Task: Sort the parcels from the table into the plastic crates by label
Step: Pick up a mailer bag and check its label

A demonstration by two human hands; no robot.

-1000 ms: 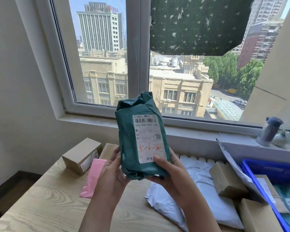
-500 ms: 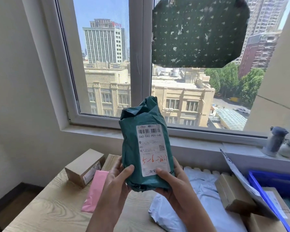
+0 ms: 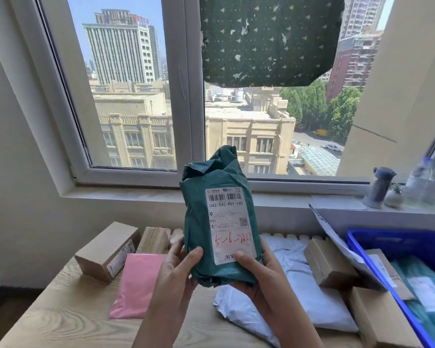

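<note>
The green poly-mailer parcel [image 3: 197, 222] stands upright in the air above the pale wood-grain table [image 3: 68, 320]. Its long axis is vertical, its crumpled, folded top points up toward the window, and its white shipping label [image 3: 230, 224] faces the wearer, with a barcode at the top and red handwriting lower down. Both hands are clamped on its bottom end: the left hand [image 3: 176, 275] curls round the left edge with the thumb on the front, and the right hand [image 3: 259, 275] cups the right edge with the thumb pressed on the label's lower corner. The plastic wrap looks soft and wrinkled. Below lie a flat pink mailer [image 3: 136, 285], a glossy white poly bag [image 3: 304, 292] and a brown cardboard box [image 3: 103, 249]. The blue plastic crate [image 3: 399, 242] sits at the right. Compared with a moment ago, the grip and the upright pose are unchanged.
</note>
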